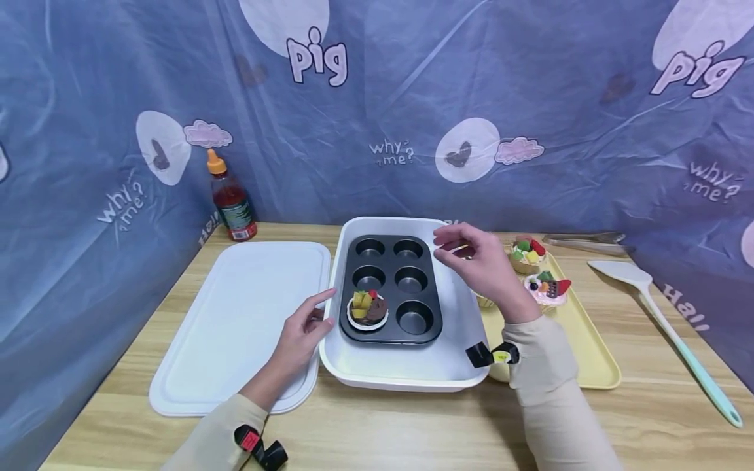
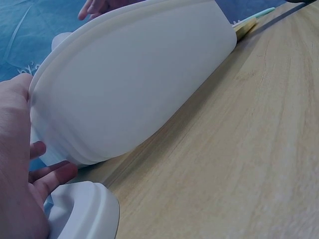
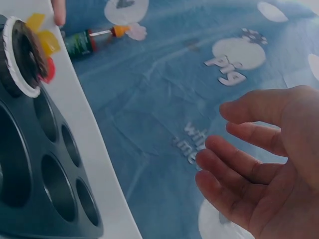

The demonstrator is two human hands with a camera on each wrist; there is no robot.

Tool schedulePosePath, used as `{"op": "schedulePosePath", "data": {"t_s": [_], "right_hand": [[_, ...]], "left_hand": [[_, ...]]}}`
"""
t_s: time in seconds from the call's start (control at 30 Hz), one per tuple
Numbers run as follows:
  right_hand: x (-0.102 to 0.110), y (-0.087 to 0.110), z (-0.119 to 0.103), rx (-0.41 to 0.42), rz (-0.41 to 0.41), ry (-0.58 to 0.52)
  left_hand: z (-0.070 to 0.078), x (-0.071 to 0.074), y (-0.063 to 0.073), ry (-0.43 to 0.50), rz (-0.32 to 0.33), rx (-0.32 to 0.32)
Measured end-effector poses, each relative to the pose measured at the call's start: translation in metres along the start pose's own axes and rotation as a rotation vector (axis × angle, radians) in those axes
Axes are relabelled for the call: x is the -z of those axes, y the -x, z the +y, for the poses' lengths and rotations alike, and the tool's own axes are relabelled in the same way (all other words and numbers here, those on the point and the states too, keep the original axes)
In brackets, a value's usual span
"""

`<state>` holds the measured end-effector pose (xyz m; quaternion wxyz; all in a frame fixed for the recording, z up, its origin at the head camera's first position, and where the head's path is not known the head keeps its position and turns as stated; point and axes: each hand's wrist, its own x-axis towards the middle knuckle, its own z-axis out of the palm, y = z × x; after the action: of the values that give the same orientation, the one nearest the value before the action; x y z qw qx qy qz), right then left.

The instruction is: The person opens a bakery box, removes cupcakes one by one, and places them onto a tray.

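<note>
A dark six-cup muffin tin (image 1: 390,340) sits inside a white basin (image 1: 406,369). In its near left cup is a toy cupcake (image 1: 368,310) with yellow, red and brown toppings, also visible in the right wrist view (image 3: 31,57). My left hand (image 1: 300,337) rests loosely against the basin's left rim, fingers relaxed beside the outer wall (image 2: 134,79). Above the basin's right side hovers my right hand (image 1: 480,265), its fingers (image 3: 234,169) loosely bent with nothing between them. Behind it, more toy cupcakes (image 1: 545,291) stand on a yellow tray (image 1: 589,353), some partly hidden by the hand.
To the left lies a white lid-like tray (image 1: 247,314), partly beneath my left forearm. A sauce bottle (image 1: 233,206) stands at the back left. Metal tongs (image 1: 589,242) and a white spatula with a mint handle (image 1: 665,314) lie at the right. A blue printed curtain (image 1: 377,98) borders the table.
</note>
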<state>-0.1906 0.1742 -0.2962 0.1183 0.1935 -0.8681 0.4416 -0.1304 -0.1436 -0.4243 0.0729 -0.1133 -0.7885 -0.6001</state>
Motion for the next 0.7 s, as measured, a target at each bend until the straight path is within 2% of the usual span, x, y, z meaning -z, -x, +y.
{"op": "schedulePosePath", "data": {"t_s": [0.17, 0.4, 0.7], "right_hand": [[-0.016, -0.001, -0.008, 0.029, -0.071, 0.0], [-0.037, 0.001, -0.023, 0.131, -0.169, -0.003], [-0.053, 0.003, -0.026, 0.122, -0.224, -0.015]], "left_hand": [[0.001, 0.0, 0.001, 0.008, -0.001, -0.007], [0.002, 0.0, 0.0, 0.026, -0.001, -0.025], [0.001, -0.001, 0.0, 0.015, 0.006, -0.026]]}}
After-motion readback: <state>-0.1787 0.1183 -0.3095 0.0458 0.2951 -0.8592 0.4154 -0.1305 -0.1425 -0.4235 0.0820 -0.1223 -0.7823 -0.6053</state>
